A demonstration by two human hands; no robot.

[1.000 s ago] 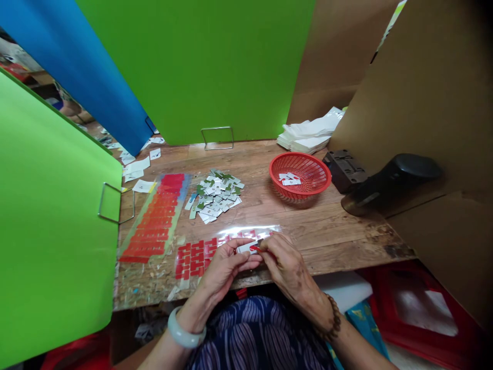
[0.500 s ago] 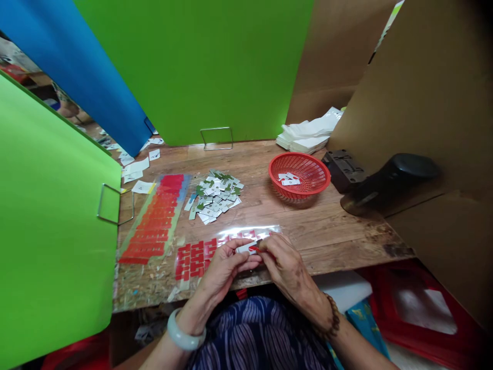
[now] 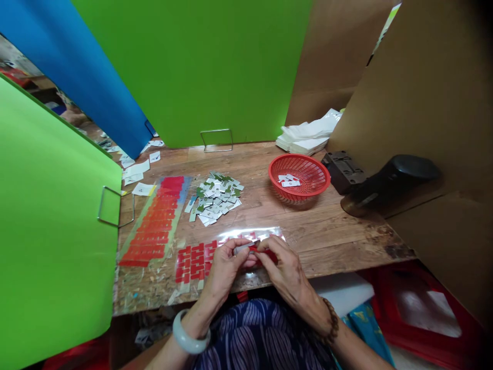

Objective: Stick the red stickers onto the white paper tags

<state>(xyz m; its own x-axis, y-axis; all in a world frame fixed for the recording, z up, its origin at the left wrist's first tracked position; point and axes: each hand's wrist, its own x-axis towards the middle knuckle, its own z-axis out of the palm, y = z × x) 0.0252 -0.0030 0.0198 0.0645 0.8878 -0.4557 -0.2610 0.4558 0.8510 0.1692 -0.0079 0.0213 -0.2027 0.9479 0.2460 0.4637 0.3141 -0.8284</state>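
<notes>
Card [image 3: 242, 249] is over the table [image 3: 327, 236], near its front edge. Left hand [image 3: 226, 262]: fingers closed on one end. Right hand [image 3: 284, 262]: fingers pinched at the red piece [image 3: 253, 248]. Hold the card flat and steady.

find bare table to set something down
Bare wood shows between the piled pieces and the red basket, and in front of it, right of the clear sheet. Crowded: left, under orange strips; front, around the left hand and right hand.
</notes>
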